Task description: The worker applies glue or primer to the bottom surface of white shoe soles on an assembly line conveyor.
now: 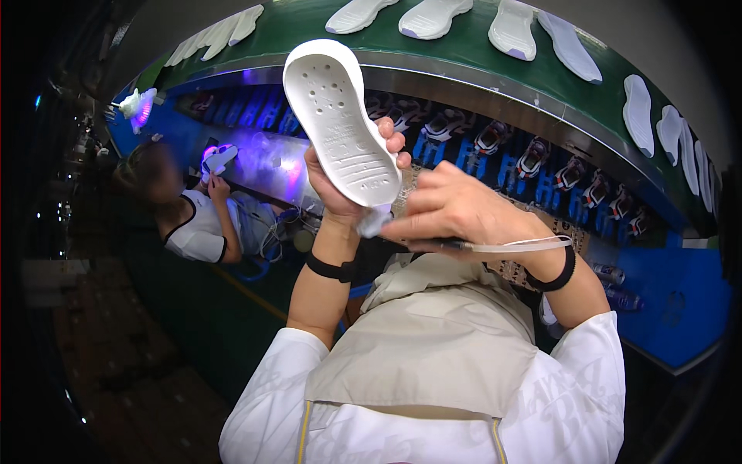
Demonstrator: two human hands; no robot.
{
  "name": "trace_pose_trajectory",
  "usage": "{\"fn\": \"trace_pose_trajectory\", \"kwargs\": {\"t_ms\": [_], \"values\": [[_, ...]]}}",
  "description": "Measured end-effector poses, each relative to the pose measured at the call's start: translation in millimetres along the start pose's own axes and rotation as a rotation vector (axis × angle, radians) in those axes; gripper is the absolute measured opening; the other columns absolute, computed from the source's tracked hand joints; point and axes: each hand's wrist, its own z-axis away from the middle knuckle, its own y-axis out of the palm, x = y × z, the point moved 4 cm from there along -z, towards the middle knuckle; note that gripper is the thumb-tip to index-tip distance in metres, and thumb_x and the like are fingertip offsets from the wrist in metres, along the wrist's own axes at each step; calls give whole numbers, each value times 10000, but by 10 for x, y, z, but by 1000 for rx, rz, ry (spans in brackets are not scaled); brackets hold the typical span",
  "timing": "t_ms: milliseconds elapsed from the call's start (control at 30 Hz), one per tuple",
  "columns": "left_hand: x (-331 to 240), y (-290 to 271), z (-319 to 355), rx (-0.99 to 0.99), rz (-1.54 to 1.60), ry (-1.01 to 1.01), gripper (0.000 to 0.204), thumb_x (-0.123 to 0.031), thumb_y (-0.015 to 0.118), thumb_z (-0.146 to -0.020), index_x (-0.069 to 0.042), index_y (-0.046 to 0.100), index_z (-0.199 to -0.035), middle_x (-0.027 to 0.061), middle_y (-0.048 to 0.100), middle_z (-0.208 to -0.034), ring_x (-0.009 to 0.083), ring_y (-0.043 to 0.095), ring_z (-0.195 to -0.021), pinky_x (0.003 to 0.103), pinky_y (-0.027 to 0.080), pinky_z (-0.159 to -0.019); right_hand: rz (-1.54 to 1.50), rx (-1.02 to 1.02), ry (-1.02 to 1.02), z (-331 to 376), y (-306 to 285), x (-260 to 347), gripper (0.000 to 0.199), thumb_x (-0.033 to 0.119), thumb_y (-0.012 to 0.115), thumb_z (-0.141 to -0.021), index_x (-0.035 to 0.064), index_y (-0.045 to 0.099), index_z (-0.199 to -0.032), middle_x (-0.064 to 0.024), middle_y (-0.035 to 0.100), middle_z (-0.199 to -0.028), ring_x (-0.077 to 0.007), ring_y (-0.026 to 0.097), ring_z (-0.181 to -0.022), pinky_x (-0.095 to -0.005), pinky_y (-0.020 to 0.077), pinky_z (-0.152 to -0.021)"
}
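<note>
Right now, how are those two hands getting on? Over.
Left hand gripping white shoe sole. Right hand close to sole's lower end, slim pale rod by its wrist. In the way: whitish blur at that end, unidentifiable.

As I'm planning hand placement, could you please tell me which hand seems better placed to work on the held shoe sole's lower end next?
Probably the right hand: it is close to the lower end of the white shoe sole, while the left hand is occupied holding that sole.
</note>
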Motion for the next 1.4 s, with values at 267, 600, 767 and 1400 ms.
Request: {"fn": "trace_pose_trajectory", "kwargs": {"t_ms": [267,600,767,1400], "values": [[-137,174,-176,66,-134,8,755,-623,527,-877,-41,560,-1355,206,558,-1167,335,562,-1016,484,501,-830,10,14,2,32,-82,15,391,138,830,-817,123,764,-1203,-32,639,-866,-216,565,-827,-356,391,-764],[-193,99,-188,38,-382,-36,814,-634,496,-900,20,532,-1382,233,578,-1144,333,593,-979,468,536,-811,-141,60,29,72,-122,41,399,138,829,-809,117,769,-1203,-40,637,-846,-230,578,-841,-370,409,-760],[-121,51,-163,-69,-615,-156,783,-575,370,-965,84,550,-1347,253,634,-1114,333,651,-928,442,567,-802,95,-23,184,30,-203,-124,332,134,804,-842,112,755,-1170,-53,650,-856,-256,606,-835,-394,436,-777],[-168,-287,-245,-102,-752,-575,441,-288,461,-1055,58,652,-1251,192,743,-1113,234,747,-879,374,630,-776,-43,184,139,116,-70,-100,412,39,820,-775,118,760,-1175,-74,645,-870,-272,643,-809,-398,519,-699]]}}
